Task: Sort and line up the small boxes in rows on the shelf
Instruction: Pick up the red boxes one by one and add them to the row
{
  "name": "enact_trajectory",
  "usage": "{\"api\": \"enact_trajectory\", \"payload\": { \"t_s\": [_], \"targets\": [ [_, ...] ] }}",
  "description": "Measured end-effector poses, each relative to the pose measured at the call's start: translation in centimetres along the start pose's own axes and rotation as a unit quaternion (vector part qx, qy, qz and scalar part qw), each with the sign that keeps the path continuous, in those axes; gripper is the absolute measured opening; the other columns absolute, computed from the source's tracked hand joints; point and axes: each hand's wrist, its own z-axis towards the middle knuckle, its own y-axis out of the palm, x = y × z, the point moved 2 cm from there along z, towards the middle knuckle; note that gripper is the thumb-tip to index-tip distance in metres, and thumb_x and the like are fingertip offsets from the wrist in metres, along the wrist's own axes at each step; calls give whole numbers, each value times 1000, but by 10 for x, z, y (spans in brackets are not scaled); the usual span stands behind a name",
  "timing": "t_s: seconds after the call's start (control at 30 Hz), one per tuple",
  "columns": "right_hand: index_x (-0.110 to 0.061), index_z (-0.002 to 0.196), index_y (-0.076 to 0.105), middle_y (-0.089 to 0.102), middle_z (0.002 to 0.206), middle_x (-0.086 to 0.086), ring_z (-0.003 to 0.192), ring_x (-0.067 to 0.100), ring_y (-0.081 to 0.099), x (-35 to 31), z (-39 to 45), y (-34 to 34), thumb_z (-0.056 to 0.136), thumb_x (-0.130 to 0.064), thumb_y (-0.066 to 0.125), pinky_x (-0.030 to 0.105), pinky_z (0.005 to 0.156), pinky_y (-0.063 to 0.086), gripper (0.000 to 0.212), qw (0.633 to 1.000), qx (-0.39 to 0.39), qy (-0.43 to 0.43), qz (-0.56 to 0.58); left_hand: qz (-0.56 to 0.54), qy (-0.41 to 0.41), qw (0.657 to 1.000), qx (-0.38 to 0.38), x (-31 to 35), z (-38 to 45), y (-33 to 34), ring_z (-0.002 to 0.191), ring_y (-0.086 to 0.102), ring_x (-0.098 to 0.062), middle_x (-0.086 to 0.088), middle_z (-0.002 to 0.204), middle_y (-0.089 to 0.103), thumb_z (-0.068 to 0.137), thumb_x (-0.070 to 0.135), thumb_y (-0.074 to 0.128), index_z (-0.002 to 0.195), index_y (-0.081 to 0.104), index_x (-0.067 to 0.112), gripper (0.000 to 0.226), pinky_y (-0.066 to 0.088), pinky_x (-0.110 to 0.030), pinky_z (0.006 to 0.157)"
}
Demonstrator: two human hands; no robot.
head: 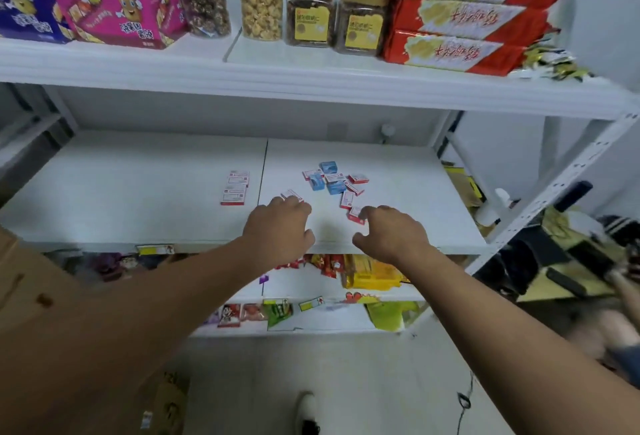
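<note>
On the white middle shelf (138, 192), a loose cluster of small red-and-white and blue boxes (334, 182) lay right of a short lined-up row (235, 189). Left hand (282, 230) touched one box (292, 195), fingers curled; right hand (388, 232) pinched another box (356, 215).

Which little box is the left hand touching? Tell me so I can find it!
Look at the white middle shelf, under the snack jars. Find the left hand; at its fingertips lies a red-and-white box. It sits alone, between the neat red-and-white column on the left and the jumbled pile holding blue boxes on the right.
</note>
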Motion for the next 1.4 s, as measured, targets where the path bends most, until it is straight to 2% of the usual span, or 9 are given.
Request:
{"api": "enact_trajectory", "payload": {
  "t_s": [0.13, 0.33, 0.73, 1.0, 1.13, 1.4],
  "targets": [
    [-30, 145, 54, 65, 134, 1, 117, 28, 65, 19, -31, 0, 94, -51, 63, 42, 89, 54, 56, 1000, 4, 19, 4, 9, 14, 1000, -17, 25, -11, -7, 132, 56, -27, -5, 149, 57, 104, 48, 48, 150, 52, 24, 52, 56, -47, 99],
    [-29, 145, 54, 64, 134, 2, 115, 28, 65, 42, -55, -12, 95, -50, 63, 41, 88, 55, 55, 1000, 14, 14, 14, 8, 9, 1000, -11, 53, -22, -23, 128, 58, -25, -3, 146, 58, 104, 47, 49, 148, 53, 24, 50, 54, -44, 98],
    [-28, 144, 54, 62, 133, 2, 116, 29, 64, 104, -71, -8, 96, -46, 61, 41, 87, 54, 51, 999, -3, -41, 27, 27, -46, 998, -40, 112, -22, -16, 130, 57, -25, -3, 148, 58, 102, 49, 51, 150, 52, 25, 53, 53, -46, 99],
    [-31, 153, 49, 58, 145, 0, 127, 28, 60, 136, -60, -5, 96, -40, 62, 43, 97, 52, 59, 994, -28, -93, 40, 31, -86, 995, -49, 157, -22, -7, 125, 57, -25, -2, 142, 58, 102, 47, 53, 149, 51, 24, 52, 53, -45, 96],
    [-30, 142, 57, 63, 133, 0, 118, 27, 63, 132, -53, 1, 95, -37, 62, 40, 88, 51, 48, 991, -29, -115, 63, 37, -112, 990, -76, 164, -28, 7, 121, 56, -27, -3, 136, 57, 102, 45, 52, 146, 52, 21, 50, 54, -45, 93],
    [-30, 142, 57, 62, 137, 0, 120, 26, 62, 114, -27, 10, 94, -39, 64, 42, 94, 52, 50, 987, -47, -140, 55, 32, -126, 989, -77, 142, -17, 19, 122, 55, -26, -3, 137, 56, 101, 46, 53, 145, 51, 22, 50, 54, -45, 94]
  ]
}}
